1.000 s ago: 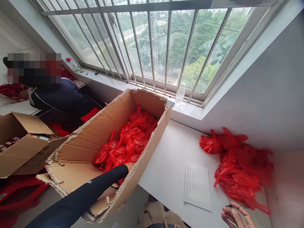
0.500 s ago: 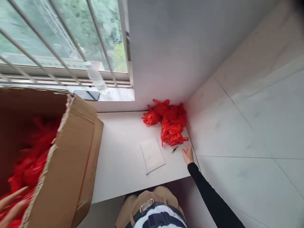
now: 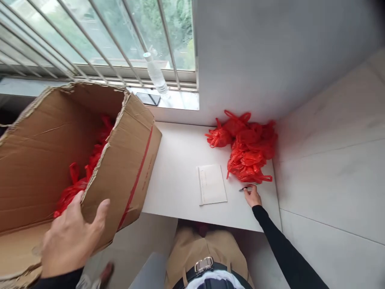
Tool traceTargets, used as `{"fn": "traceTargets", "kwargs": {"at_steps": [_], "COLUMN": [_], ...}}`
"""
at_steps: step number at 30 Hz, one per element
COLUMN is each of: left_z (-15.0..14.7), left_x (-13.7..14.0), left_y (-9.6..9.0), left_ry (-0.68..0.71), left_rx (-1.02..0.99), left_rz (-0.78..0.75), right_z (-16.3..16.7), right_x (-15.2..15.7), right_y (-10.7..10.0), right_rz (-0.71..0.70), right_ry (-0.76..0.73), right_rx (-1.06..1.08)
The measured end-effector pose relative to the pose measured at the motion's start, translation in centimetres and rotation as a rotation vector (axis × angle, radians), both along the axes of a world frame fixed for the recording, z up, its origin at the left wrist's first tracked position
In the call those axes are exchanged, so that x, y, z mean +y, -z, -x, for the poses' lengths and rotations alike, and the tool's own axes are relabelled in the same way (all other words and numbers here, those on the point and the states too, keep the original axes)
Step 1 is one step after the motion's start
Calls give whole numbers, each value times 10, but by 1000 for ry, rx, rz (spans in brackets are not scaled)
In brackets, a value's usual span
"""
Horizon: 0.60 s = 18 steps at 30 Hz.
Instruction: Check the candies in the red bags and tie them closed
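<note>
A pen [image 3: 243, 189] is pinched between the fingertips of my right hand [image 3: 253, 196], low over the white table. Just beyond the pen lies a heap of red plastic bags [image 3: 248, 156], tied or bunched up. To the left of my right hand, a white notepad [image 3: 212, 184] with faint print rests flat. My left hand [image 3: 70, 235] is at the near rim of a large cardboard box [image 3: 120, 160], thumb spread away from the fingers on the outer side. More red plastic bags [image 3: 73, 192] lie inside the box, partly hidden by its wall.
The white table [image 3: 177, 160] meets a wall at the back and a tiled wall [image 3: 331, 188] at the right. On the windowsill stand a clear bottle [image 3: 157, 76] and a phone [image 3: 148, 98], before a barred window. A foot [image 3: 106, 275] shows on the floor.
My right hand has reached the pen and closed on it. My left hand has come up from among the bags in the box to its rim. The view has swung left.
</note>
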<state>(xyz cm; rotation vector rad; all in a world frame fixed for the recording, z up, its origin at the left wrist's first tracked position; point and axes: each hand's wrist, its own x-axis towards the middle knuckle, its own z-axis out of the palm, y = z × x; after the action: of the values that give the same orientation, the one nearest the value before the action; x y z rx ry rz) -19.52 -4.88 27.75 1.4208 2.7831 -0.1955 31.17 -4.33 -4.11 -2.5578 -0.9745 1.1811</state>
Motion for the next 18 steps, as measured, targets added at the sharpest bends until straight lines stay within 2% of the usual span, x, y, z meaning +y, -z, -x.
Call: {"fn": "traceTargets", "kwargs": {"at_steps": [2,4,9,18], "left_z": [-2,-6,-15,-19], "left_x": [0,-1,-9,-18], "left_y": [5,8,12,26], "left_ry": [-111,-145,-105,-119], "left_rx": [70,100,68,81], "left_rz": [6,-39,-161,-340], "right_z": [-6,-10,-18,-24], "right_x": [-6,-12,-22,-38], "right_y": [10,15,17,20], "right_rz": [15,24,36,-3], "right_ry": [-32,-60,-102,-89], "right_rx": [-12,-24,-46,-52]}}
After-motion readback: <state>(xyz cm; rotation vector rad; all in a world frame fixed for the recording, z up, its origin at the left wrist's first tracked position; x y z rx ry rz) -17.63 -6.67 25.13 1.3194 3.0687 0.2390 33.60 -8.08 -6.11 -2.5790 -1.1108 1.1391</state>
